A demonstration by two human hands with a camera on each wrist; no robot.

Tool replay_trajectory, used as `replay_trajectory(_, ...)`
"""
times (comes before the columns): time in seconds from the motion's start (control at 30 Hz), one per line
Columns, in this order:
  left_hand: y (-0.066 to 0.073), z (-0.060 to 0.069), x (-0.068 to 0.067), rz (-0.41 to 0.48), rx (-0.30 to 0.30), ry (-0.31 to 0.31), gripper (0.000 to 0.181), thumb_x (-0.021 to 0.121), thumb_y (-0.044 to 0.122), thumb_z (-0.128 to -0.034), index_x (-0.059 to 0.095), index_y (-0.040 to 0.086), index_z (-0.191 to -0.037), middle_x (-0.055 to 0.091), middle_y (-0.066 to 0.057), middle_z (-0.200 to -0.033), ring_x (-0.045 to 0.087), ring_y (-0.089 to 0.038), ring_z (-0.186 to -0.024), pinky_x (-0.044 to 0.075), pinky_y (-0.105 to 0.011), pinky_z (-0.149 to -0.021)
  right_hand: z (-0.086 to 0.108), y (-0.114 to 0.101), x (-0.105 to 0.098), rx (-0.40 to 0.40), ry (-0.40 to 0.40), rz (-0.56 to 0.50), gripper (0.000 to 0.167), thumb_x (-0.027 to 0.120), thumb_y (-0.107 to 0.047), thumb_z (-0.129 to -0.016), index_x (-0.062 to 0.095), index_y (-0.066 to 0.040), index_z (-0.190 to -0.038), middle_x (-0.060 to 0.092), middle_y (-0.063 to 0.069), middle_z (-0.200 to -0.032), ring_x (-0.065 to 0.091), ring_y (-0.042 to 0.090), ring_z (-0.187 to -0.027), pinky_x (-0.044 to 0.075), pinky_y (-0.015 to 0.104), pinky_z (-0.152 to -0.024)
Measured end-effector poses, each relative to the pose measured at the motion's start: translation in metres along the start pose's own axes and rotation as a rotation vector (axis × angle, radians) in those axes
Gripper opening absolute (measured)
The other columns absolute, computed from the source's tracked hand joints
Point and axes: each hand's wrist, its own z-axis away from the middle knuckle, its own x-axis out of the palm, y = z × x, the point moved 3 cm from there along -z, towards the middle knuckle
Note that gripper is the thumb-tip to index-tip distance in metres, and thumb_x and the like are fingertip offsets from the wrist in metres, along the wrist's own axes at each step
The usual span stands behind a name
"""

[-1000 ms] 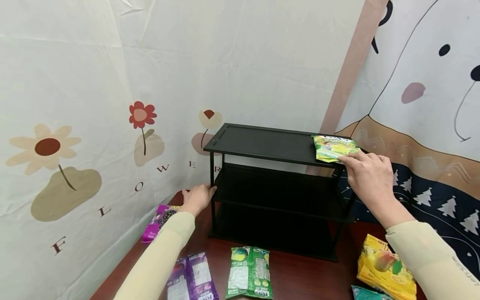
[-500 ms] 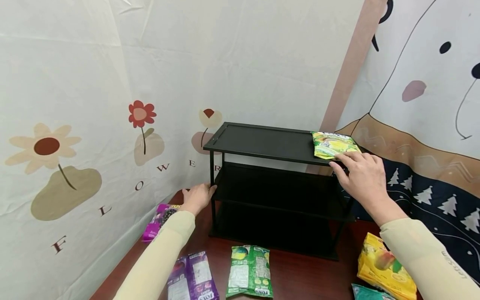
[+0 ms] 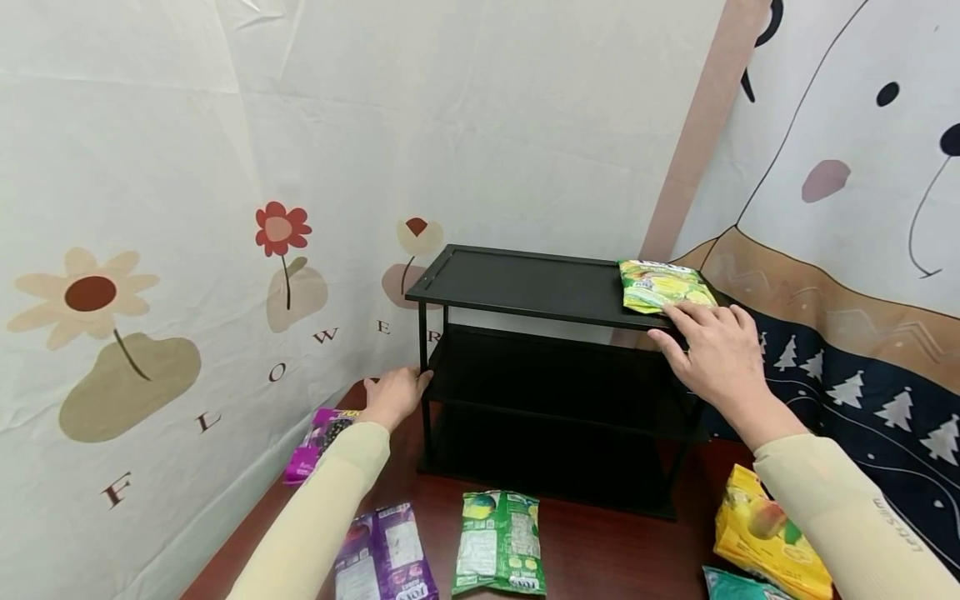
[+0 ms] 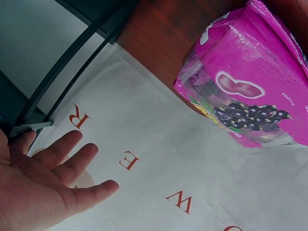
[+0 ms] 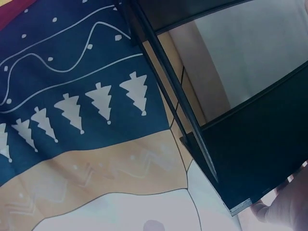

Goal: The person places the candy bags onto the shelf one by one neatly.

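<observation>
A black three-tier shelf rack (image 3: 517,283) stands on the table. My left hand (image 3: 393,396) holds its left side at the middle tier. In the left wrist view, the other fingers (image 4: 79,192) spread away from the rack. A green and yellow snack bag (image 3: 663,287) lies flat at the right end of the top tier. Fingertips of my right hand (image 3: 712,354) touch the bag's front edge, with the thumb apart from it near the tier's front rim. In the right wrist view, only part of this hand (image 5: 286,209) shows, beside the top tier's corner; the bag is hidden there.
A magenta bag (image 4: 255,82) with dark berries lies left of the rack. Purple (image 3: 386,554) and green (image 3: 498,542) bags lie in front. At right are yellow bags (image 3: 772,542) and a teal bag (image 3: 738,586). Printed cloth walls (image 3: 525,125) stand behind.
My right hand has moved slightly left, and its thumb has come away from the green and yellow bag. That bag has shifted a little left and back. My left hand has stayed put.
</observation>
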Motion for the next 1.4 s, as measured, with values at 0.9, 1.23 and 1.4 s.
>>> replay_trajectory(0.9,0.0,0.0,-0.001,0.004,-0.005,-0.015,0.041,0.042,0.038,-0.1067,0.07,0.007,-0.108,0.07,-0.017,-0.11,0.059,-0.044,-0.116,0.015,-0.079,-0.102,0.032,0.037,-0.018,0.227,0.211,-0.166,0.049,0.061,-0.031,-0.098,0.057,0.001,-0.136,0.053,0.029,-0.136,0.048,0.053,-0.117,0.014,0.064,-0.114)
replay_trajectory(1.23,0.0,0.001,0.0,0.005,-0.002,-0.004,0.04,0.043,0.038,-0.1065,0.069,0.008,-0.101,0.071,-0.014,-0.099,0.062,-0.042,-0.112,0.016,-0.08,-0.101,0.054,0.058,-0.006,0.415,0.056,-0.234,0.074,0.049,-0.049,-0.101,0.036,0.004,-0.15,0.039,0.034,-0.146,0.034,0.052,-0.133,0.008,0.065,-0.114)
replay_trajectory(1.4,0.0,0.001,-0.001,0.003,0.002,0.0,0.039,0.044,0.037,-0.1063,0.068,0.009,-0.095,0.07,-0.012,-0.092,0.063,-0.041,-0.108,0.017,-0.08,-0.101,0.062,0.061,0.007,0.456,-0.011,-0.242,0.08,0.047,-0.052,-0.1,0.031,0.008,-0.15,0.037,0.037,-0.145,0.031,0.053,-0.135,0.008,0.066,-0.113)
